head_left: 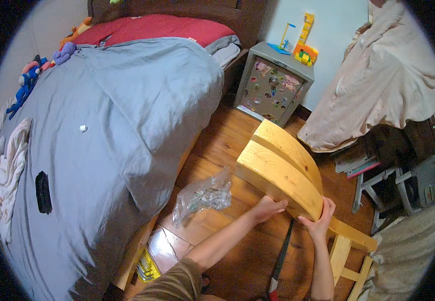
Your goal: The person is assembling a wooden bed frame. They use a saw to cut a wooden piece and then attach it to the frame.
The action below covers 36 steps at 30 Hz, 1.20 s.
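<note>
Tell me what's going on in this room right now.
A person is handling a pale wooden stool that lies tipped on its side on the wooden floor beside a bed with a grey duvet. The left hand presses against the lower edge of the seat, and the right hand grips the seat's end near a leg. A crumpled clear plastic bag lies just left of the hands, and a dark, narrow tool lies on the floor below them.

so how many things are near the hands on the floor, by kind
wooden stool: 1, held by left hand and right hand
clear plastic bag: 1
long dark tool: 1
yellow hex key set: 1
total: 4
</note>
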### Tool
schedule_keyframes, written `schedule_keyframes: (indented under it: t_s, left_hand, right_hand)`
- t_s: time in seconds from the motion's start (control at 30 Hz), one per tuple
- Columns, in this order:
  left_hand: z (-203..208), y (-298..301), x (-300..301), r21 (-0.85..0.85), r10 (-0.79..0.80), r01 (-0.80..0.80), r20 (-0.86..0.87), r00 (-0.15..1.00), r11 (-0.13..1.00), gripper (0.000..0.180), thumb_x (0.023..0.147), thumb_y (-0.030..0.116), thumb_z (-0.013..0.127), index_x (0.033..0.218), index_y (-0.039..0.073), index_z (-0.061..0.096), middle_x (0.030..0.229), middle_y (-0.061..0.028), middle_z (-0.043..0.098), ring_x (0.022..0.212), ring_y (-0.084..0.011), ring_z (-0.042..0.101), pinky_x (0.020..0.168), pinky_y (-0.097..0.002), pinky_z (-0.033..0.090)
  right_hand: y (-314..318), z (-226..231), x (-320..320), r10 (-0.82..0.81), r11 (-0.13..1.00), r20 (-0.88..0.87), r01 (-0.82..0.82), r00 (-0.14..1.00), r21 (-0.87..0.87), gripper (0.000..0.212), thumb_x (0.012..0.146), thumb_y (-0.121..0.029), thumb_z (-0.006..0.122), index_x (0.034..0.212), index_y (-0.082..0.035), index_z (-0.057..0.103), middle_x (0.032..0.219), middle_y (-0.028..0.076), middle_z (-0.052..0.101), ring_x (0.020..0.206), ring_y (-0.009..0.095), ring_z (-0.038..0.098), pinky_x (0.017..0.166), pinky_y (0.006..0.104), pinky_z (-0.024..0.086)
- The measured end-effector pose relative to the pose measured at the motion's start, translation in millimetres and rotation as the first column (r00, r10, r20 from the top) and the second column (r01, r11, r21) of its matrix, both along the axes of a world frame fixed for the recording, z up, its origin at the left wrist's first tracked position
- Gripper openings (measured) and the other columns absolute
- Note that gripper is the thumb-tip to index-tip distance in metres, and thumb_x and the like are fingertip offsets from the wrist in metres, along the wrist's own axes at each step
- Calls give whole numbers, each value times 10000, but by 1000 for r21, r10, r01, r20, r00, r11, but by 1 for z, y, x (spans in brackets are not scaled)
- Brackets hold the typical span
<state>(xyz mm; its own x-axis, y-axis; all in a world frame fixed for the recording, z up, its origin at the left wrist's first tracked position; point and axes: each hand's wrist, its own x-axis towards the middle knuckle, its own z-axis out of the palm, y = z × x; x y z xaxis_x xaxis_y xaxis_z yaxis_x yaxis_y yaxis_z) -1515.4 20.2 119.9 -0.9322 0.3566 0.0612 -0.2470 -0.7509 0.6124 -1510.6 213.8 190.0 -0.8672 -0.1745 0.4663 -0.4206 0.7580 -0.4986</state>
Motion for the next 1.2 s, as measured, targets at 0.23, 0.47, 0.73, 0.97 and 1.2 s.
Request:
schedule_keyframes:
  t_s: [0.23, 0.47, 0.73, 0.97, 1.2]
  left_hand:
    - [6, 2, -6, 127, 66, -55, -79, 995, 990, 492, 775, 186, 598, 1175, 39, 352, 1111, -52, 460, 1018, -169, 456, 791, -288, 427]
    - [13, -1, -9, 53, 105, -103, -34, 994, 993, 438, 768, 173, 607, 1123, 26, 397, 1060, -57, 487, 951, -156, 485, 744, -270, 443]
    - [10, -1, -8, 34, 150, -148, -67, 986, 988, 419, 766, 159, 607, 1109, 34, 401, 1038, -50, 494, 942, -152, 483, 745, -276, 439]
    - [-10, 7, -13, -138, 140, -119, 154, 978, 983, 361, 784, 125, 575, 1105, 74, 417, 1022, -38, 501, 944, -156, 486, 752, -322, 443]
    - [-14, 5, -14, -45, 61, -57, 109, 992, 997, 276, 802, 125, 545, 1055, 44, 472, 1030, -80, 523, 941, -212, 520, 831, -386, 444]
  right_hand:
    - [0, 0, -9, 15, 1000, 57, -16, 998, 18, 859, 411, -186, 783, 1151, -42, 370, 1146, 129, 313, 1080, 298, 338, 916, 378, 310]
    - [-1, -3, -15, 28, 1000, 107, -26, 994, -16, 829, 448, -165, 768, 1163, -41, 369, 1142, 126, 336, 1089, 288, 340, 922, 371, 305]
    - [-4, 0, -13, 39, 999, 132, -37, 991, -15, 803, 483, -165, 748, 1173, -37, 358, 1140, 116, 322, 1074, 265, 351, 920, 349, 302]
    - [12, -12, -21, 26, 998, 79, -30, 997, 50, 868, 460, -195, 779, 1194, -44, 341, 1152, 130, 321, 1092, 286, 337, 922, 366, 299]
    - [35, -16, -15, -51, 996, 127, 60, 991, -70, 876, 507, -237, 772, 1222, -34, 308, 1194, 152, 323, 1115, 313, 322, 926, 392, 290]
